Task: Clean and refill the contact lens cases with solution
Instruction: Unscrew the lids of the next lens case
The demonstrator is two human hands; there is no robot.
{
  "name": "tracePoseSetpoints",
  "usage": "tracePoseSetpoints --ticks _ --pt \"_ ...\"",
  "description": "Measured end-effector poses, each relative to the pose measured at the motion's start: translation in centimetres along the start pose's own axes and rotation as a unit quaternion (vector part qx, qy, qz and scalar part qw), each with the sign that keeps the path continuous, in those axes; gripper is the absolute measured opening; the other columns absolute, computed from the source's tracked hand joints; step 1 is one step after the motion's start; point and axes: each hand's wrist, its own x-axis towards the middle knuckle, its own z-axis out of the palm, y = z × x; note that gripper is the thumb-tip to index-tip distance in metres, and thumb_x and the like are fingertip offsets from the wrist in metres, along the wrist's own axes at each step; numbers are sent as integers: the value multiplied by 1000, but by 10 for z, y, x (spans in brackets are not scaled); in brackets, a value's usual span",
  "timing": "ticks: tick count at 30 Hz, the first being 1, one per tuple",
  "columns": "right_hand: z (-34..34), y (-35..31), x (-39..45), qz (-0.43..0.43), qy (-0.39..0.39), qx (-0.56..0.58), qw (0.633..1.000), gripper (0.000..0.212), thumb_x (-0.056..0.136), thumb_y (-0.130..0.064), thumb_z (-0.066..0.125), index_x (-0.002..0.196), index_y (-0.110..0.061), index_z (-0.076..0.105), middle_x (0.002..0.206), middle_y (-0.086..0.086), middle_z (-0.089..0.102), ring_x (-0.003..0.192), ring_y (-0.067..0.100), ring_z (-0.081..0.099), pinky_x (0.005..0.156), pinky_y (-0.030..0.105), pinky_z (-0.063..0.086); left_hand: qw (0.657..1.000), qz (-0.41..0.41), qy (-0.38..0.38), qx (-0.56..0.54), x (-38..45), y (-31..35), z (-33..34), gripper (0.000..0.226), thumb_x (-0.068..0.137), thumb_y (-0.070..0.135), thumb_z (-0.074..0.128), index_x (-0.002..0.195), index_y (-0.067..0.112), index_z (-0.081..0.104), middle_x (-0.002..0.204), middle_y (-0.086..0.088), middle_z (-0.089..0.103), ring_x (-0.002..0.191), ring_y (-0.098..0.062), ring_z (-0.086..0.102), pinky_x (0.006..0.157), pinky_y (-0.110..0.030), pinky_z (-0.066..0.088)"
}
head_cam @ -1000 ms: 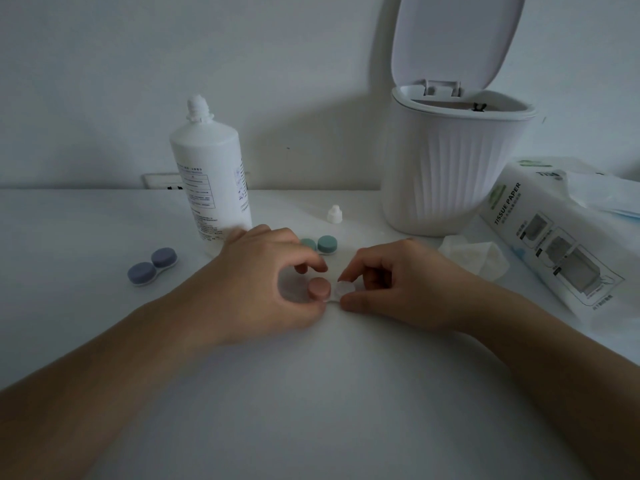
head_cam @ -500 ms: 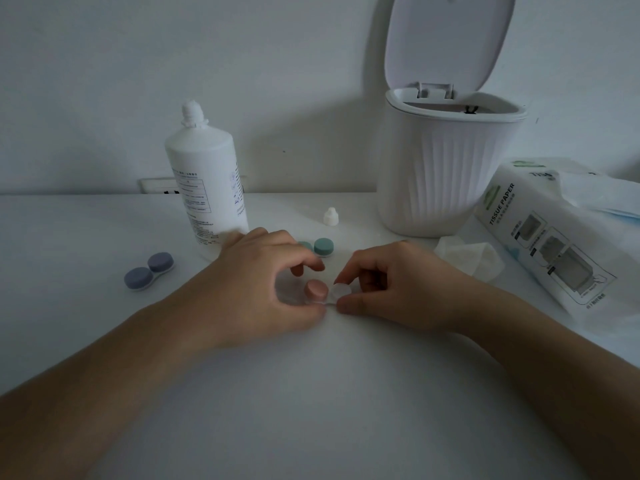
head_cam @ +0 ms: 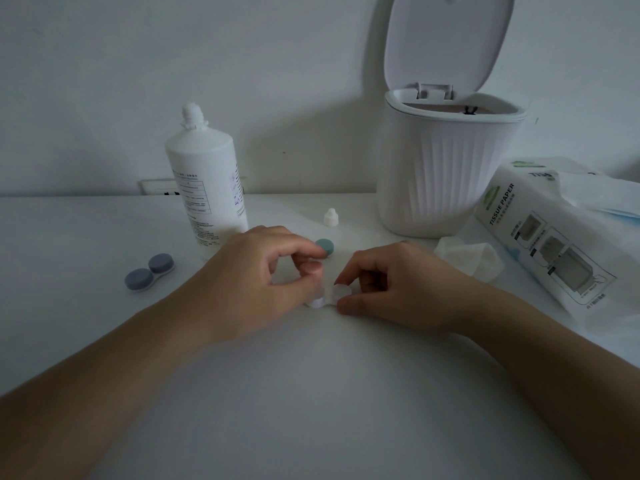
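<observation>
A white contact lens case (head_cam: 333, 295) lies on the table between my hands. My right hand (head_cam: 398, 284) pinches its right well between thumb and forefinger. My left hand (head_cam: 258, 278) holds the case's pink cap (head_cam: 313, 269) in its fingertips, just above the uncovered left well (head_cam: 317, 303). A green-capped case (head_cam: 325, 246) sits behind my left fingers, partly hidden by them. A purple-capped case (head_cam: 149, 272) lies shut at the left. The white solution bottle (head_cam: 206, 188) stands uncapped behind my left hand, and its small white cap (head_cam: 330, 216) rests on the table.
A white ribbed bin (head_cam: 446, 174) with its lid up stands at the back right. A tissue pack (head_cam: 550, 247) lies at the right edge, with a crumpled tissue (head_cam: 467, 259) beside it. A wall socket (head_cam: 156, 187) sits behind the bottle.
My left hand has lifted the pink cap off the case's left well, which now shows white. My right hand keeps its hold on the case.
</observation>
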Motion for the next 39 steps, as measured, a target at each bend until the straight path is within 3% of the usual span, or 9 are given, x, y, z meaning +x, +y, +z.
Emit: tracePoseSetpoints --ticks 4,8,13,19,24,27,30,36,39 --pt "0 0 0 3 -2 -1 1000 18 79 -44 78 93 -34 73 64 -18 59 56 1 52 57 19 42 1000 -6 -8 -19 2 -2 -4 27 91 29 66 111 44 72 96 20 63 72 -15 46 64 -14 40" --pt "-1 1 0 5 -7 -1 1000 16 80 -45 78 92 -36 72 63 -20 58 56 1 52 57 19 42 999 -34 2 -22 1 -3 -3 13 84 28 72 94 35 69 85 22 63 72 -21 47 68 -34 48" --pt "0 1 -1 4 -6 -2 1000 13 79 -45 78 89 -40 69 63 -20 58 56 1 51 57 19 41 998 -65 8 20 1 -6 -6 13 75 39 77 84 34 69 67 -4 58 64 -23 55 74 -47 54" --pt "-1 1 -1 3 -5 2 1000 14 80 -44 78 90 -39 70 63 -19 57 56 2 51 59 22 43 995 -56 -6 82 0 -6 -9 14 71 45 79 81 39 71 66 1 56 70 -14 55 60 -34 49" --pt "-1 0 -1 3 -8 4 1000 15 81 -42 78 92 -37 72 61 -18 55 56 1 50 58 19 41 993 -54 -15 105 -1 -7 -11 19 73 53 74 87 41 73 79 7 53 76 -2 51 68 -27 47" --pt "-1 0 -2 4 -7 10 1000 13 81 -42 78 92 -39 71 59 -18 54 56 2 49 59 21 42 995 -39 -17 94 0 -5 -11 16 80 42 77 96 40 74 84 14 59 84 -4 51 74 -28 45" --pt "-1 0 -2 -1 -8 11 1000 14 81 -42 78 93 -39 72 60 -17 54 56 3 49 60 25 43 996 -14 -48 80 -1 -1 -12 21 85 35 77 105 36 75 103 19 64 98 -6 51 86 -28 42" --pt "-1 1 -2 -7 -4 22 1000 16 81 -40 79 96 -38 73 60 -17 54 55 3 49 59 20 41 991 6 -86 100 -4 1 -6 36 77 48 79 110 37 73 105 19 58 105 -5 46 96 -18 33" --pt "-2 1 -2 -10 0 31 999 16 81 -38 80 95 -39 72 60 -17 55 56 3 49 59 19 40 993 5 -82 89 -3 -1 -5 34 75 59 77 102 38 75 103 19 59 102 -2 44 91 -18 32"
